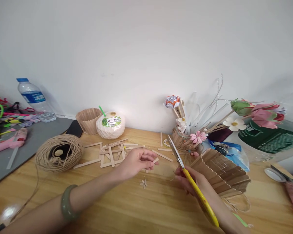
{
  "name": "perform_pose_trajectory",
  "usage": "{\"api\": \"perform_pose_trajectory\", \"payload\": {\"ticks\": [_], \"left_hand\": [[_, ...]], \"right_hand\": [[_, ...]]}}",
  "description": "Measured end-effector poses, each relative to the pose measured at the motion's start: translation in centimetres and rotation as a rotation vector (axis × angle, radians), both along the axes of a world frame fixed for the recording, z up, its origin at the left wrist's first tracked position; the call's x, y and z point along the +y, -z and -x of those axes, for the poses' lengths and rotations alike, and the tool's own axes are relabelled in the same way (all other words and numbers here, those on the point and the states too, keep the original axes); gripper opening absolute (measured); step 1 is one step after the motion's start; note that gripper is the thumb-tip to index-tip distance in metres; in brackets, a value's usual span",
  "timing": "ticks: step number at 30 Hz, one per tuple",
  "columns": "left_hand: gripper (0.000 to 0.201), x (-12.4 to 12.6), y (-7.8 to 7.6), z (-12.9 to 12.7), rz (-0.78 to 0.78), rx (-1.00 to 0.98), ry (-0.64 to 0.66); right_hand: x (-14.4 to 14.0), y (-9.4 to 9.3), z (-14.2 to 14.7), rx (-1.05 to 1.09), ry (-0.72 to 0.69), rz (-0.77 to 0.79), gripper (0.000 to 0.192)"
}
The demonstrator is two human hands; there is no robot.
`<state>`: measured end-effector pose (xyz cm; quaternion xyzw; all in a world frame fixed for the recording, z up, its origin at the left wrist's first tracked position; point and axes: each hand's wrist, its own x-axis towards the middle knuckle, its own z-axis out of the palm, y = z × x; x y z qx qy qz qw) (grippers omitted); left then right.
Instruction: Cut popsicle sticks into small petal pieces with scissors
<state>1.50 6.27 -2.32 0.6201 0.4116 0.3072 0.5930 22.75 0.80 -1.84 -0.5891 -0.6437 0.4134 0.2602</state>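
Observation:
My left hand [137, 161] pinches a short cut piece of craft stick [156, 161] between thumb and fingers. In my right hand [199, 178] is a pair of scissors [198, 191] with yellow handles, blades pointing up and away; its fingers are partly hidden and blurred. Several tiny cut stick pieces [143, 184] lie on the table below my left hand, arranged like a small flower. Whole craft sticks [111, 156] are scattered and overlapping beyond my left wrist. Close by my right hand, a container made of craft sticks [221, 172] lies on its side.
A twine spool [60, 152], a round stick cup [88, 121] and a white coconut [110, 125] with a green straw stand left. At right are a flower-filled holder [183, 139] and a green container [266, 136]. A bottle [34, 96] and pink glue gun [14, 143] are far left.

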Motion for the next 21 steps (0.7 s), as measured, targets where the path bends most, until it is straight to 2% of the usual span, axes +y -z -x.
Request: {"api": "perform_pose_trajectory", "payload": {"ticks": [7,11,14,16,17,19,21], "left_hand": [[0.034,-1.3,-1.8,-1.2,0.147,-0.185,-0.107],[0.029,-1.4,-1.8,-1.7,0.188,-0.203,-0.128],[0.025,-0.9,-1.3,-2.0,0.112,-0.083,-0.017],[0.022,-0.1,-1.0,-1.9,-0.025,0.025,0.074],[0.022,0.4,-0.9,-1.7,-0.114,0.078,0.089],[0.023,1.5,-0.7,-0.8,-0.285,0.193,0.034],[0.022,2.5,-0.3,0.5,-0.304,0.261,0.033]], "right_hand": [[-0.7,-0.1,0.2,0.126,-0.041,0.016,0.019],[-0.8,0.2,0.0,0.166,-0.038,0.024,0.02],[-0.7,0.4,-0.4,0.218,-0.002,0.004,0.021],[-0.5,0.6,-0.7,0.249,0.026,-0.008,0.021],[-0.5,0.6,-0.8,0.261,0.04,-0.01,0.021],[-0.4,0.6,-1.0,0.276,0.066,-0.008,0.022],[-0.4,0.6,-1.0,0.284,0.08,-0.002,0.022]]}}
